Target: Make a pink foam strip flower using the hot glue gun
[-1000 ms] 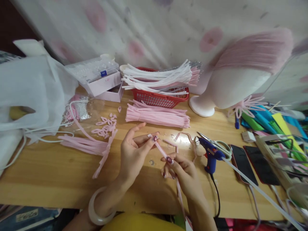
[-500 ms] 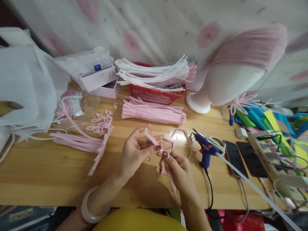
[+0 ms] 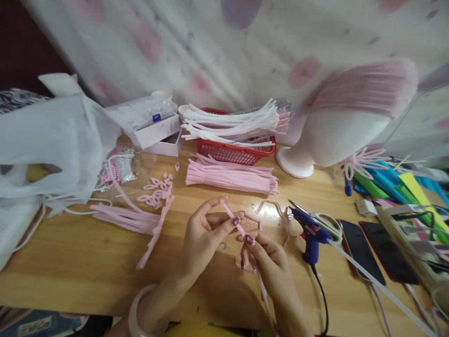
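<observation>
Over the middle of the table, my left hand (image 3: 205,236) pinches a narrow pale pink ribbon (image 3: 228,208) between thumb and fingers. One end of it sticks up past the left fingertips. My right hand (image 3: 269,258) closes on the same strip just to the lower right, thumb on top. A thin pink tail (image 3: 264,291) hangs below the right hand toward the table edge. Whether a stem lies inside the strip I cannot tell. Small pink scraps (image 3: 260,207) lie just beyond the hands.
A blue glue gun (image 3: 310,236) and scissors (image 3: 331,222) lie to the right, beside two phones (image 3: 363,250). Behind are a bundle of pink pipe cleaners (image 3: 231,175), a red basket (image 3: 231,152) and a white foam head (image 3: 336,135). Small pink loops (image 3: 156,192) lie left.
The view has shifted, so the table appears lower and farther right. The hands stay close together; the fingertips have drawn slightly apart, showing more of the strip between them.
</observation>
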A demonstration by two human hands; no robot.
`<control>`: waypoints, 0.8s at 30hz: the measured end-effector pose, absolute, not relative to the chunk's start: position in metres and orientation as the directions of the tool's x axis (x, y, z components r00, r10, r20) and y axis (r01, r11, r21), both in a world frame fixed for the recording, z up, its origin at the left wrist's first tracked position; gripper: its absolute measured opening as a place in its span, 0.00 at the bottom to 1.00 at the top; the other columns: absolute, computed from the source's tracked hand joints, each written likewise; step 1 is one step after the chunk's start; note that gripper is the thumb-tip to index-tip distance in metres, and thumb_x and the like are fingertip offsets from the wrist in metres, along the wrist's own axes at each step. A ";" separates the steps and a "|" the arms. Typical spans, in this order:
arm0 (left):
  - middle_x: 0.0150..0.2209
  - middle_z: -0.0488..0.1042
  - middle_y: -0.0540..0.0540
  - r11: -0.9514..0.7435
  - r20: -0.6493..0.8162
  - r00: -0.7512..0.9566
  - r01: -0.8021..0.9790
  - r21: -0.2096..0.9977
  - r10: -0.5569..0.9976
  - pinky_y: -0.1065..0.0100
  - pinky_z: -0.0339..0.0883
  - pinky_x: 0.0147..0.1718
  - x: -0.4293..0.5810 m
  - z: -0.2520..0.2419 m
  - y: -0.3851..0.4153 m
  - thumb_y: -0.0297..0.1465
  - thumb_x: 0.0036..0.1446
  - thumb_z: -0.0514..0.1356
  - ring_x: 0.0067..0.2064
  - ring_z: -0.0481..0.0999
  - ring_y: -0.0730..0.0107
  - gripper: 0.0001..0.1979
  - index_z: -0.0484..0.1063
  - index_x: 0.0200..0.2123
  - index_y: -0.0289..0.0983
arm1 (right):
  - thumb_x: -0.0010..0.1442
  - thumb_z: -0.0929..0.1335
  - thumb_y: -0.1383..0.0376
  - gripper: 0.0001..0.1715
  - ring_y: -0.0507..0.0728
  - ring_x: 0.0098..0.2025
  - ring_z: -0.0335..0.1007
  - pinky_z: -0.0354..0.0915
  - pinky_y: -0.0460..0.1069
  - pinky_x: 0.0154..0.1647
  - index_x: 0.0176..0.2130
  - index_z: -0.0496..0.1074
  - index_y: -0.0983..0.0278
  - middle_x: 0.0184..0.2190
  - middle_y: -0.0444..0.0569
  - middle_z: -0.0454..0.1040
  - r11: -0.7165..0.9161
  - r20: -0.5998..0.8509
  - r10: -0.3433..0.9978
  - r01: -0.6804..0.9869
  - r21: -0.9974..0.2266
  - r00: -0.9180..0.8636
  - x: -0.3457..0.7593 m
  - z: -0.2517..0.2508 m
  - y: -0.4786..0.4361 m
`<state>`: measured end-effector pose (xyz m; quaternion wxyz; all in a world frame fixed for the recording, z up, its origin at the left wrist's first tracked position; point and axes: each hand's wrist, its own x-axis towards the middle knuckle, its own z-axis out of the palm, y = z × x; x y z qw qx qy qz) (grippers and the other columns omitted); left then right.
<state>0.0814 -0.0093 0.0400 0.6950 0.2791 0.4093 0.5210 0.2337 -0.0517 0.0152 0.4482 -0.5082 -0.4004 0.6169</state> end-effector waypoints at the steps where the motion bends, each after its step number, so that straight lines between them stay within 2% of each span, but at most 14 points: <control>1: 0.35 0.85 0.42 0.289 -0.269 0.114 -0.511 0.810 0.956 0.73 0.78 0.39 0.081 0.040 -0.009 0.31 0.51 0.71 0.38 0.85 0.66 0.21 0.73 0.48 0.34 | 0.62 0.70 0.51 0.19 0.47 0.18 0.52 0.53 0.43 0.22 0.36 0.78 0.65 0.15 0.40 0.67 -0.279 -0.270 0.959 -0.147 -0.949 -0.081 0.234 0.015 -0.052; 3: 0.36 0.85 0.41 0.269 -0.256 0.100 -0.540 0.798 0.961 0.72 0.78 0.40 0.082 0.039 -0.009 0.32 0.52 0.70 0.40 0.84 0.64 0.14 0.77 0.41 0.33 | 0.62 0.70 0.50 0.20 0.47 0.18 0.51 0.52 0.43 0.22 0.35 0.78 0.65 0.15 0.41 0.68 -0.280 -0.269 0.959 -0.154 -0.948 -0.087 0.234 0.015 -0.052; 5: 0.36 0.85 0.40 0.258 -0.250 0.092 -0.555 0.791 0.964 0.71 0.79 0.40 0.082 0.041 -0.009 0.31 0.52 0.70 0.41 0.84 0.62 0.11 0.78 0.38 0.32 | 0.62 0.70 0.50 0.20 0.47 0.18 0.51 0.51 0.43 0.21 0.35 0.78 0.65 0.15 0.42 0.68 -0.284 -0.271 0.958 -0.171 -0.944 -0.094 0.235 0.015 -0.052; 10: 0.35 0.85 0.41 0.262 -0.262 0.087 -0.580 0.771 0.961 0.71 0.79 0.38 0.082 0.045 -0.008 0.30 0.51 0.71 0.40 0.85 0.63 0.11 0.79 0.37 0.32 | 0.62 0.70 0.50 0.20 0.46 0.18 0.52 0.50 0.42 0.20 0.35 0.78 0.64 0.15 0.41 0.67 -0.280 -0.266 0.959 -0.175 -0.944 -0.099 0.235 0.015 -0.052; 14: 0.34 0.85 0.42 0.286 -0.294 0.088 -0.601 0.746 0.952 0.73 0.79 0.36 0.080 0.047 -0.006 0.29 0.48 0.72 0.38 0.84 0.66 0.11 0.79 0.36 0.32 | 0.62 0.70 0.50 0.19 0.46 0.18 0.54 0.56 0.42 0.22 0.34 0.77 0.64 0.15 0.39 0.65 -0.241 -0.230 0.969 -0.151 -0.959 -0.087 0.232 0.021 -0.051; 18: 0.32 0.85 0.43 0.311 -0.339 0.077 -0.620 0.720 0.938 0.73 0.79 0.35 0.079 0.048 -0.004 0.28 0.45 0.73 0.36 0.84 0.66 0.12 0.79 0.34 0.32 | 0.61 0.70 0.50 0.19 0.47 0.19 0.52 0.58 0.42 0.21 0.34 0.76 0.63 0.17 0.37 0.60 -0.216 -0.211 0.975 -0.090 -0.972 -0.065 0.228 0.029 -0.052; 24: 0.31 0.84 0.43 0.331 -0.364 0.083 -0.635 0.698 0.928 0.74 0.78 0.34 0.079 0.047 -0.004 0.27 0.42 0.74 0.35 0.84 0.68 0.14 0.78 0.34 0.31 | 0.60 0.70 0.54 0.14 0.50 0.25 0.59 0.60 0.44 0.23 0.36 0.75 0.64 0.26 0.44 0.69 -0.169 -0.170 0.985 0.022 -0.985 -0.021 0.226 0.035 -0.056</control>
